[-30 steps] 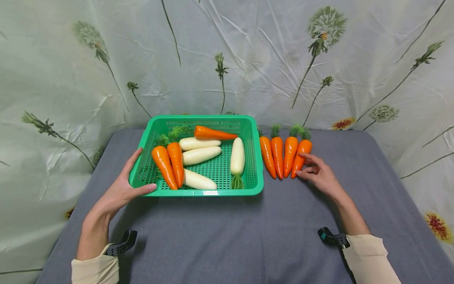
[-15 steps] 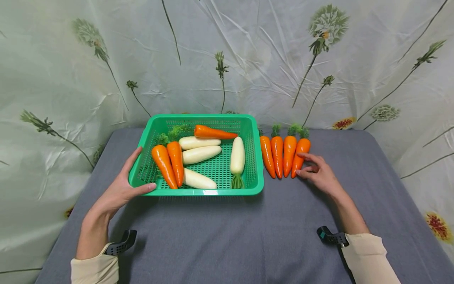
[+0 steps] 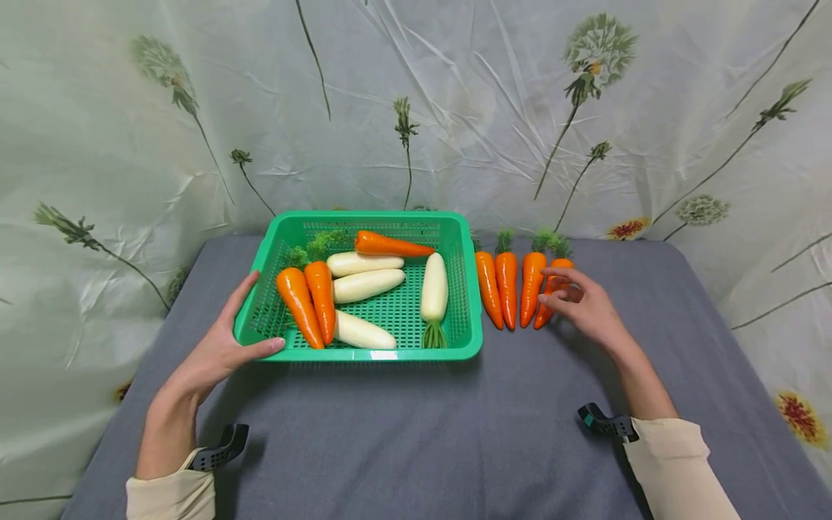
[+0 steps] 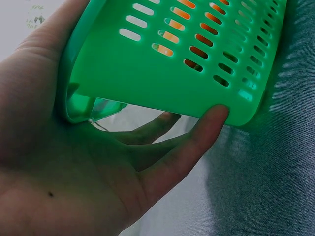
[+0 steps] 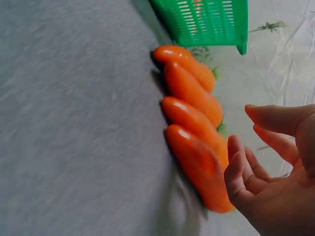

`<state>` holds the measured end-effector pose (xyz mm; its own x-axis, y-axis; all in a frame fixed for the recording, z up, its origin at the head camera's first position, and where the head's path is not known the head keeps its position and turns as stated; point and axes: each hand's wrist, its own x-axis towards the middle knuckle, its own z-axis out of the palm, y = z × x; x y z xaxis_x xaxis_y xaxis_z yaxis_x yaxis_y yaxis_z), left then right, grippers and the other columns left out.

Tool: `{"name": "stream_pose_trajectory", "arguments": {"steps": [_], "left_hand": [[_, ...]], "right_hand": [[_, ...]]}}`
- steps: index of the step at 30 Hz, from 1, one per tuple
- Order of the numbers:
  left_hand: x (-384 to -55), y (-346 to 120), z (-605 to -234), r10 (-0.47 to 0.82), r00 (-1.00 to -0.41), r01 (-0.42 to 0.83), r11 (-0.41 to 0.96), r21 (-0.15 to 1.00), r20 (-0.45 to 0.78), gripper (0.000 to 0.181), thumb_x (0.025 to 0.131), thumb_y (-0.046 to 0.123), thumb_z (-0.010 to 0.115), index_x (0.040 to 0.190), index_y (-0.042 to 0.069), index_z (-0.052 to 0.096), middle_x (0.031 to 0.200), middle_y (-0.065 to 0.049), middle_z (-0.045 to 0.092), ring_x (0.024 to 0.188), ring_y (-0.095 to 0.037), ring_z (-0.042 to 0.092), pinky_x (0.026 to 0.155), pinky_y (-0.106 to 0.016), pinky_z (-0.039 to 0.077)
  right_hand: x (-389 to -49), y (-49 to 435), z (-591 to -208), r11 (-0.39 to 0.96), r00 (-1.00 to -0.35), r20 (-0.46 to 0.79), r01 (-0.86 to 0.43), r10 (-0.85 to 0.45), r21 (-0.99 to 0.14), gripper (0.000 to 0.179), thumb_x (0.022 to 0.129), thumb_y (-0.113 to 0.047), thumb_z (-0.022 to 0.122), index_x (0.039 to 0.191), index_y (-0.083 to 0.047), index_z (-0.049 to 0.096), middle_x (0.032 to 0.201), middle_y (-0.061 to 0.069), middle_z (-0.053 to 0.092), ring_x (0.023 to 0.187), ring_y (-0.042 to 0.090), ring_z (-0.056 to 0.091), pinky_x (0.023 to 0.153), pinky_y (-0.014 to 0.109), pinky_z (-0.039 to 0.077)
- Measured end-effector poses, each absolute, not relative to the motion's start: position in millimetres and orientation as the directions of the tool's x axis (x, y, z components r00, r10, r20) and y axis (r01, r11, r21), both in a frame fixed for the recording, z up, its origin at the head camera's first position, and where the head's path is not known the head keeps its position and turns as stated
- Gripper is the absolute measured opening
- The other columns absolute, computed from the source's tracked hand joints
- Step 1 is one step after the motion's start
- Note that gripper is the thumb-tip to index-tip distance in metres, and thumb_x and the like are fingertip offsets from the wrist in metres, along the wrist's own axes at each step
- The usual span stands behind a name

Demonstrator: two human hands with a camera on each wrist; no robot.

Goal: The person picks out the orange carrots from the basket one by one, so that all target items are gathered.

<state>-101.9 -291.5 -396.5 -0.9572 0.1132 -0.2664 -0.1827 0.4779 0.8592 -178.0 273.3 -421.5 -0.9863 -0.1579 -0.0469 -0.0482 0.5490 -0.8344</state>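
Observation:
A green plastic basket (image 3: 469,303) holds 3 orange carrots (image 3: 302,309) and several white radishes (image 3: 367,286). My left hand (image 3: 224,347) grips its left front corner, thumb over the rim and fingers against the outer wall (image 4: 147,78). Right of the basket several carrots (image 3: 488,290) lie side by side on the grey cloth, green tops to the back. Above the rightmost carrot (image 3: 549,309) hovers my right hand (image 3: 588,307), partly hiding it. In the right wrist view, thumb and fingers of that hand stand apart with nothing between them.
Grey cloth (image 3: 390,433) covers the table. Behind it hangs a pale curtain (image 3: 481,108) printed with dandelions. Each wrist wears a black strap (image 3: 219,449) that juts inward.
My right hand has risen off the rightmost carrot and shifted slightly left over it. The left hand stays on the basket, which has not moved on the table.

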Motion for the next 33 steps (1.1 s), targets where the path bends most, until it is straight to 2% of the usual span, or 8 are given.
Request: {"name": "stream_pose_trajectory", "arguments": {"steps": [6,11,16,22,26,29,33], "left_hand": [[-101,-292,-399,0.114,-0.957,-0.180,0.483,0.857,-0.265,0.110,0.096,0.026,0.075,0.162,0.054,-0.009,0.171,-0.021,0.015,0.138,-0.027,0.037,0.090,-0.015,0.039],[-101,-292,-400,0.111,-0.956,-0.190,0.473,0.860,-0.272,0.110,0.096,0.027,0.075,0.162,0.053,-0.010,0.170,-0.022,0.014,0.138,-0.030,0.036,0.089,-0.014,0.040],[-102,-291,-400,0.110,-0.956,-0.193,0.464,0.864,-0.273,0.111,0.096,0.026,0.075,0.162,0.053,-0.009,0.170,-0.020,0.016,0.136,-0.024,0.038,0.089,-0.012,0.039],[-102,-288,-401,0.129,-0.956,-0.182,0.445,0.877,-0.264,0.111,0.096,0.024,0.076,0.163,0.051,-0.008,0.169,-0.020,0.018,0.127,-0.014,0.046,0.089,-0.013,0.043],[-100,-289,-400,0.121,-0.956,-0.185,0.455,0.871,-0.266,0.110,0.096,0.025,0.076,0.162,0.054,-0.008,0.169,-0.021,0.018,0.129,-0.015,0.045,0.089,-0.013,0.042],[-100,-291,-399,0.118,-0.957,-0.179,0.473,0.863,-0.264,0.110,0.096,0.026,0.075,0.162,0.054,-0.009,0.170,-0.022,0.017,0.129,-0.016,0.044,0.089,-0.014,0.042],[-102,-292,-398,0.122,-0.959,-0.169,0.472,0.865,-0.254,0.110,0.096,0.025,0.075,0.163,0.052,-0.009,0.169,-0.024,0.018,0.122,-0.008,0.048,0.087,-0.013,0.044]], "right_hand": [[-185,254,-412,0.553,-0.980,-0.003,-0.109,-0.197,-0.826,0.049,0.100,-0.019,0.072,0.145,-0.005,0.059,0.128,0.021,0.062,0.089,-0.002,0.063,0.072,0.026,0.052],[-193,238,-401,0.534,-0.974,0.052,-0.164,-0.220,-0.829,0.044,0.100,-0.020,0.071,0.140,-0.005,0.062,0.127,0.019,0.065,0.100,0.010,0.065,0.083,0.019,0.051],[-198,227,-395,0.508,-0.971,0.073,-0.183,-0.228,-0.842,0.042,0.100,-0.021,0.071,0.139,-0.006,0.063,0.129,0.020,0.065,0.108,0.021,0.064,0.089,0.017,0.050],[-201,220,-393,0.488,-0.968,0.098,-0.202,-0.231,-0.849,0.038,0.100,-0.019,0.071,0.137,-0.008,0.065,0.127,0.018,0.067,0.108,0.017,0.063,0.092,0.018,0.050],[-207,210,-388,0.442,-0.962,0.113,-0.216,-0.248,-0.871,0.037,0.100,-0.016,0.070,0.136,-0.007,0.065,0.128,0.017,0.067,0.106,0.012,0.062,0.093,0.019,0.050],[-209,201,-387,0.409,-0.956,0.128,-0.232,-0.265,-0.882,0.037,0.101,-0.014,0.069,0.136,-0.004,0.064,0.130,0.020,0.065,0.104,0.007,0.062,0.092,0.019,0.050],[-211,189,-385,0.375,-0.944,0.169,-0.272,-0.284,-0.886,0.037,0.100,-0.010,0.069,0.136,-0.001,0.063,0.131,0.024,0.063,0.103,0.006,0.062,0.091,0.020,0.051]]}}
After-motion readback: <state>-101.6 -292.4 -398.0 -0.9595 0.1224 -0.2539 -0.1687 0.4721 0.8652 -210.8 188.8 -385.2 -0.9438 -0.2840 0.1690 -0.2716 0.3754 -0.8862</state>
